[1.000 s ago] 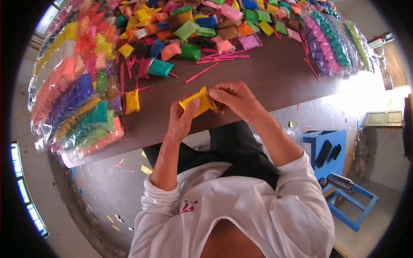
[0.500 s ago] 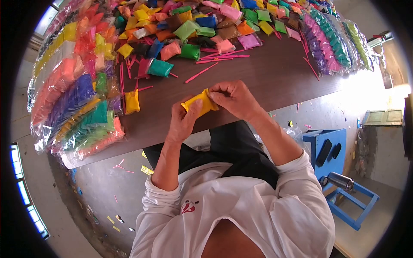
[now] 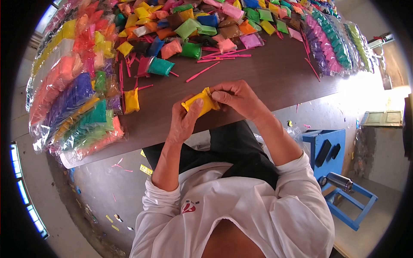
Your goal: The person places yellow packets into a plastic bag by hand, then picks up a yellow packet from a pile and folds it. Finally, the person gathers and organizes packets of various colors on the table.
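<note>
A yellow packet (image 3: 204, 103) is held between both hands over the near part of the brown table (image 3: 254, 77). My left hand (image 3: 185, 118) grips its left end, thumb lying on top. My right hand (image 3: 234, 98) pinches the packet's right end between thumb and fingers. Beyond the hands a pink plastic strip (image 3: 202, 72) lies on the table. Another yellow packet (image 3: 131, 101) sits to the left, and a teal packet (image 3: 161, 67) lies farther back beside a dark pink one.
Loose coloured packets (image 3: 189, 28) are heaped at the back. Clear bags of packets (image 3: 81, 103) fill the left side, and more bags (image 3: 329, 43) lie at the back right. On the right, a blue stool (image 3: 333, 150) and a metal flask (image 3: 340, 181) are beside the table.
My right thumb and fingers have shifted slightly at the packet's right end, with the fingers now more tucked behind it. My left hand keeps its hold.
</note>
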`<action>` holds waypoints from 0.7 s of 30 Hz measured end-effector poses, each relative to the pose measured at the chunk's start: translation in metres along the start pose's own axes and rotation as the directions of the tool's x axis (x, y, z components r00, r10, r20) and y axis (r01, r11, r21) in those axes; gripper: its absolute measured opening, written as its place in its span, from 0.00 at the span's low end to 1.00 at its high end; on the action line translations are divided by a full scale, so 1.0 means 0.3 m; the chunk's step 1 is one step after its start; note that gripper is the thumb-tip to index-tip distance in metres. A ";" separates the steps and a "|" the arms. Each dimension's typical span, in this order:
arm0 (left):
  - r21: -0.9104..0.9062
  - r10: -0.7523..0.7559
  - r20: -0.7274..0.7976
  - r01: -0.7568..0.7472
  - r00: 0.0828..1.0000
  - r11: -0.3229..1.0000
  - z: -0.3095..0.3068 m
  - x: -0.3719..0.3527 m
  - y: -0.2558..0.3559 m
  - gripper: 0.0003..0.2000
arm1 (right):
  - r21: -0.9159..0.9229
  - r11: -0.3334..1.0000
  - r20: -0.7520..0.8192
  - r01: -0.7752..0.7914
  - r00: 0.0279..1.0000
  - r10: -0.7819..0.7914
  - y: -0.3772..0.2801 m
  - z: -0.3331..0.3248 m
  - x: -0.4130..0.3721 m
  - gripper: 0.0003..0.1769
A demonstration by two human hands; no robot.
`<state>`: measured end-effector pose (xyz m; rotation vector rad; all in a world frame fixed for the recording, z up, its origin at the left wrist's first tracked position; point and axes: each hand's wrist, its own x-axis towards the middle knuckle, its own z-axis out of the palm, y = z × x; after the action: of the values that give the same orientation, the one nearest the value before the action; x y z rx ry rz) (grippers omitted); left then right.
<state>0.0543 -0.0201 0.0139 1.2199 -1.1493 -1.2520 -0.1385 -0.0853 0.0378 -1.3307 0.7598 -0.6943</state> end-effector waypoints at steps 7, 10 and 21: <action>-0.014 0.013 -0.017 -0.014 1.000 1.000 0.012 -0.001 0.003 0.26 | 0.101 0.994 0.028 -0.048 0.999 0.046 0.031 -0.016 0.008 0.16; -0.005 0.020 0.018 -0.020 1.000 1.000 0.004 0.003 0.002 0.26 | 0.140 0.988 0.019 -0.067 0.998 0.065 0.022 -0.012 0.005 0.16; 0.008 0.007 -0.017 -0.007 1.000 1.000 0.014 -0.003 0.008 0.27 | 0.091 0.987 -0.016 -0.131 0.991 0.133 0.005 -0.007 0.005 0.13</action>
<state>0.0503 -0.0194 0.0165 1.2287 -1.1468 -1.2307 -0.1391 -0.0876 0.0361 -1.1819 0.8176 -0.6316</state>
